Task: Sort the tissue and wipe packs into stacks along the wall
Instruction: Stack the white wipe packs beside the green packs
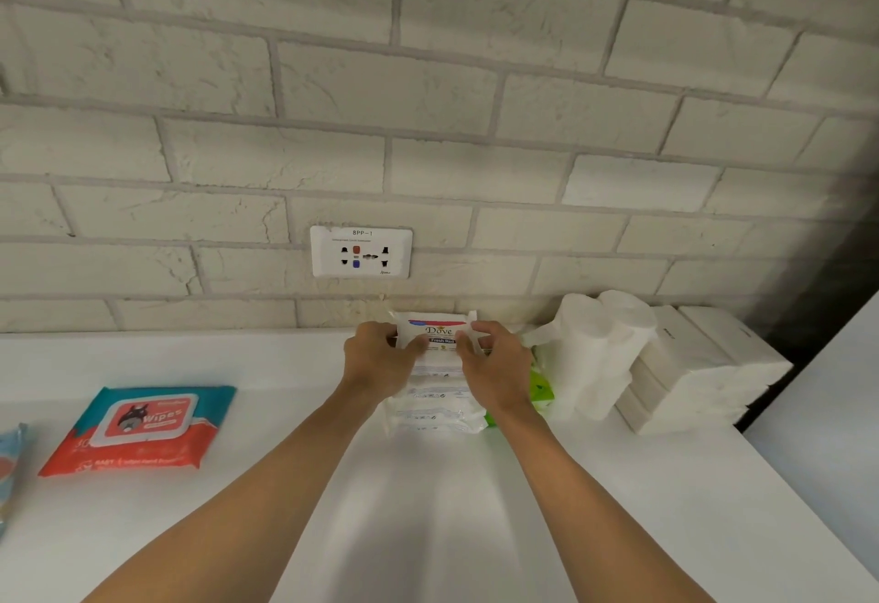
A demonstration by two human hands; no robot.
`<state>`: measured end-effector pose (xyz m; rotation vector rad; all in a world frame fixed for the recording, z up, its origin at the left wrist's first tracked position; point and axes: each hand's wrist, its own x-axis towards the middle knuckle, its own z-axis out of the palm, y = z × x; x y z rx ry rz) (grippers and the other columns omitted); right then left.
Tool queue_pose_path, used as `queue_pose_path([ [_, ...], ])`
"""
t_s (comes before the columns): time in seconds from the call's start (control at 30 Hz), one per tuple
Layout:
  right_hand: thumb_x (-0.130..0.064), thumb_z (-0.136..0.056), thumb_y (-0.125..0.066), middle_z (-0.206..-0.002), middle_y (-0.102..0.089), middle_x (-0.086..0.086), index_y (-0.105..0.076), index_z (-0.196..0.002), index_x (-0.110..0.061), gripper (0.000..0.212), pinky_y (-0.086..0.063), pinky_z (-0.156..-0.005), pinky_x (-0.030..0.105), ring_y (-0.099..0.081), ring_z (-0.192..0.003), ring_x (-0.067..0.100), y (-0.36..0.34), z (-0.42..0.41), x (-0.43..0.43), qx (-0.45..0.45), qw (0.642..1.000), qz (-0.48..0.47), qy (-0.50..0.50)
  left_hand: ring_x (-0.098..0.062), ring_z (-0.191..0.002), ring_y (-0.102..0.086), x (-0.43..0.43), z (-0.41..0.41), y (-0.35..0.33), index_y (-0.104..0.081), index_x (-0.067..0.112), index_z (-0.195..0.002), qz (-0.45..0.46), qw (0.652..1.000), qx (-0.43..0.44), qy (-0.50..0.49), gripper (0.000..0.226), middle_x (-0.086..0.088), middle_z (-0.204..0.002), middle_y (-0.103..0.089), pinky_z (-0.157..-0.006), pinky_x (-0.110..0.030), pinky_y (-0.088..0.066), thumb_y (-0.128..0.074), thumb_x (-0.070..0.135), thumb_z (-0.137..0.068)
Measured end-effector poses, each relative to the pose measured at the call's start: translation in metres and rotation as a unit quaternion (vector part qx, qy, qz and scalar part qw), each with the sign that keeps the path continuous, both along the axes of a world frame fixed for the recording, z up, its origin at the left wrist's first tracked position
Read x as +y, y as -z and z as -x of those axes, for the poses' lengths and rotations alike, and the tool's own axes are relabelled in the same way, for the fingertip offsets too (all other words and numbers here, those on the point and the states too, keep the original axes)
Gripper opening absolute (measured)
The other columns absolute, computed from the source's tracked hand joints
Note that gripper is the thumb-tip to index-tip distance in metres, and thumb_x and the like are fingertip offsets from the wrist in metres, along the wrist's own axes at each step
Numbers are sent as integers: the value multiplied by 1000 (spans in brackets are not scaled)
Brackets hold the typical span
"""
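- The blue pack (12, 464), cut off at the left edge, and the red-and-teal wipes pack (138, 431) are lying flat on the table (428, 531), well apart from the wall (428, 126). They are probably still waiting their turn, and they could end up on the wrong pile, since both are looking unlike the white packs.
- The left grip (380, 355) is pinching the left edge of the Dove pack (435, 331), with its thumb lying on the printed face. The film is looking glossy, so an uneven pinch could let the pack slide out.
- The Dove pack is sitting on top of the white stack (435, 407), hard against the wall and just below the socket (361, 252). It is showing white film, a blue-and-red band and a dark strip under the name.
- The packs beneath it are bulging softly at their front edges. As the pile is growing, the top one could slip forward or the pile could lean if it is set down off-centre.
- The right grip (494, 364) is clamped on the pack's right edge. Its wrist is passing just above the green pack (542, 388), so pulling back carelessly could drag that pack along.
- The green pack is lying half hidden between the white stack and the white rolls (594, 355).
- The rolls are leaning beside the plain tissue packs (694, 364) along the wall, and a knock from the forearm could topple them.
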<state>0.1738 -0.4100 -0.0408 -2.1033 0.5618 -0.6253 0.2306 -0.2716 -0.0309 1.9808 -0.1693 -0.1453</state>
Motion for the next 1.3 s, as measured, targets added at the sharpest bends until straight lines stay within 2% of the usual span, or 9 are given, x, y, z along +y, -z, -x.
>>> queue_pose_path([
  [0.1,-29,-93,-62,-98,-71,5,-65,-116,-12,28,-39,-61,4,-63,-86,13,1,-1,0,2,1000,-7,4,-16,-76,-69,0,0,1,-75,15,-98,-17,1000,0,5,25,2,-85,-74,-62,-23,-55,-69,36,-88],
  [0.23,-25,-95,-59,-97,-72,6,-65,-112,-12,22,-38,-57,2,-66,-87,15,3,-1,0,-2,1000,-9,14,-24,-71,-70,2,-1,3,-74,5,-90,-31,1000,2,2,38,-8,-84,-76,-72,-36,-59,-61,40,-92],
  [0.37,-27,-96,-57,-100,-71,5,-65,-113,-13,23,-35,-58,6,-64,-91,16,2,-1,2,0,1000,0,19,-18,-59,-56,10,-2,-1,-70,-1,-81,-29,999,-6,-20,43,-9,-70,-68,-57,-25,-43,-57,38,-94],
  [0.43,-28,-95,-57,-103,-67,2,-64,-114,-13,25,-35,-64,14,-60,-93,14,1,1,4,-3,1000,10,24,-18,-70,-57,18,-2,-3,-70,5,-77,-9,1000,-8,-26,37,-3,-71,-66,-64,-26,-42,-57,36,-94],
  [0.6,-30,-90,-58,-111,-63,4,-66,-107,-23,20,-40,-88,25,-56,-103,20,1,11,13,-30,996,73,52,-9,-96,-59,40,9,-13,-71,17,-104,33,999,-20,-24,24,9,-98,-67,-80,-22,-43,-62,35,-91],
  [0.77,-27,-87,-58,-104,-64,-6,-64,-92,-34,11,-21,-82,13,-54,-101,17,-14,31,43,-62,987,140,52,-9,-96,-60,73,31,-22,-70,19,-100,23,999,-41,-13,17,10,-96,-66,-78,-19,-43,-64,32,-91],
  [0.97,-17,-88,-63,-92,-57,-16,-68,-93,-23,10,-47,-88,29,-59,-96,16,-39,72,94,-86,994,54,-33,-6,-85,-60,121,69,-33,-68,24,-94,-10,998,-62,-6,10,16,-89,-62,-65,-14,-43,-64,32,-91],
  [1.13,-16,-88,-63,-87,-64,-15,-69,-90,-20,7,-40,-69,10,-56,-79,-1,-38,102,131,-77,994,20,-79,-7,-83,-64,169,98,-32,-70,21,-99,-16,997,-73,32,13,11,-96,-67,-65,-17,-47,-64,28,-90],
  [1.3,-16,-88,-64,-93,-69,-8,-69,-91,-20,7,-45,-71,11,-60,-83,3,-18,130,164,-27,992,8,-124,-5,-74,-64,210,125,-18,-70,19,-92,-27,991,-94,90,5,7,-91,-70,-62,-9,-48,-65,18,-89],
])
